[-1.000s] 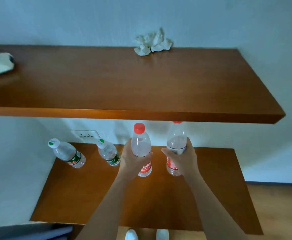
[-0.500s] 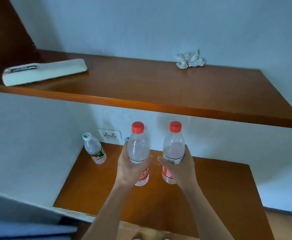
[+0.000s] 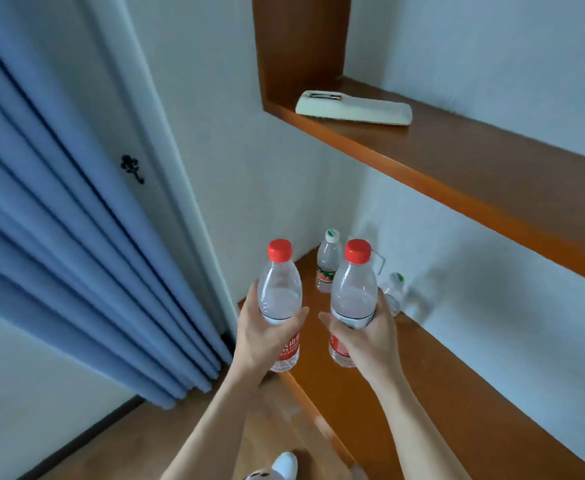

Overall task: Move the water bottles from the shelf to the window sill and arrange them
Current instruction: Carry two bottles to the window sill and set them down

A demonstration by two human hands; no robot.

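I've swung the view left since half a second ago — blue curtain (image 3: 76, 237) now at 9 o'clock, lower shelf (image 3: 440, 393) at 4. My left hand (image 3: 263, 337) and right hand (image 3: 367, 336) each stay wrapped around an upright red-capped bottle — left bottle (image 3: 279, 296), right bottle (image 3: 353, 292) — held clear of the shelf, where two green-capped bottles (image 3: 327, 261) remain at 12.
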